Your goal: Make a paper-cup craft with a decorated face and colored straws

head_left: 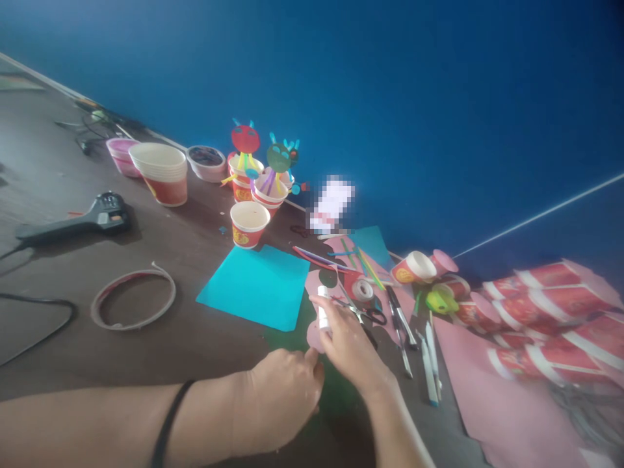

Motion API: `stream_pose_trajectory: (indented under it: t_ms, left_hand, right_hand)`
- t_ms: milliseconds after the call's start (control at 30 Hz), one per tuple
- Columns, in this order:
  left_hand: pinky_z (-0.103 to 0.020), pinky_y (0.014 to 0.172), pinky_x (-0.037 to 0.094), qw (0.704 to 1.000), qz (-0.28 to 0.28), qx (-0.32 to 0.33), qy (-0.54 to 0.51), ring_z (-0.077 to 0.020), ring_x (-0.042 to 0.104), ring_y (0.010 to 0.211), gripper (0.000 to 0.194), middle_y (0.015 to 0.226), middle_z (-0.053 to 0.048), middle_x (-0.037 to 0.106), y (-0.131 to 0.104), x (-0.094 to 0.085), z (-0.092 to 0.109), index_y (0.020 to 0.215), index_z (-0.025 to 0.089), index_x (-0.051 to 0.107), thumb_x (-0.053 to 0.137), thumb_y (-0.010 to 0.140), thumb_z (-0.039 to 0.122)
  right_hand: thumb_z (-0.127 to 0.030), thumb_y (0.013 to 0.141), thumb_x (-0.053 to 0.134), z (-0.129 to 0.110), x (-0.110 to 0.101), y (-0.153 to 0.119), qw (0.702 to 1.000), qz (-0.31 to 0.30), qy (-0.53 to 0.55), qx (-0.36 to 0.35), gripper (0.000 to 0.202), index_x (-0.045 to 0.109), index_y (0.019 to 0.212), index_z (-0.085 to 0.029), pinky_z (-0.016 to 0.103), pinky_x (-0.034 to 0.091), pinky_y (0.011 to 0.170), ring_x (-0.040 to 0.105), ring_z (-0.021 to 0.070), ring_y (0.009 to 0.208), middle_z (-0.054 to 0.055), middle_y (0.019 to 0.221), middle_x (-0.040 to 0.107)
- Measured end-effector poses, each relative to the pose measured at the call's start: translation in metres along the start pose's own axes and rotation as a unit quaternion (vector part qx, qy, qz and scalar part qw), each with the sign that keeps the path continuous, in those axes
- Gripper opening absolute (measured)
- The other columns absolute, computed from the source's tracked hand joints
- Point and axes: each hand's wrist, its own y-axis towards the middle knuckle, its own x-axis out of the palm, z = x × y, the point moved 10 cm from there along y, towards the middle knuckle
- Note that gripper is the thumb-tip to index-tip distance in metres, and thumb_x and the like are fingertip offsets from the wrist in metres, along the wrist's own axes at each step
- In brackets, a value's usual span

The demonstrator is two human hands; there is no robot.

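My right hand (353,348) is closed around a small white tube (322,311) that looks like a glue stick, between thumb and fingers. Beside it my left hand (287,393) is curled, its fingertips pressed down near a rounded pink paper piece (316,337); what they hold, if anything, is hidden. Under both hands lies dark green paper (338,390). A bright blue sheet (258,286) rests just beyond. Black-handled scissors (373,316) and a roll of white tape (362,290) are right of the tube.
A paper cup (250,224) stands behind the blue sheet, near cups with paper figures (245,140). At left are a glue gun (104,213), a coiled strip (134,299) and stacked cups (160,172). Pens (429,364), a pink sheet (468,383) and lying red cups (541,357) fill the right.
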Motion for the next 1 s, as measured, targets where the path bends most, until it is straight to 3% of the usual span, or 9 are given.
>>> stream_pose_trajectory:
  t_ms: [1000]
  left_hand:
    - [-0.028, 0.054, 0.049, 1.0, 0.012, 0.013, 0.006, -0.0219, 0.062, 0.076, 0.037, 0.096, -0.014, 0.061, -0.0008, -0.0004, 0.002, 0.11, 0.009, 0.057, 0.049, 0.085, 0.035]
  right_hand:
    - [0.002, 0.075, 0.042, -0.0081, 0.0073, 0.0043, 0.998, -0.002, -0.062, -0.031, 0.062, 0.039, 0.131, -0.022, 0.039, 0.045, 0.087, 0.056, 0.0224, 0.095, 0.005, 0.102, 0.063]
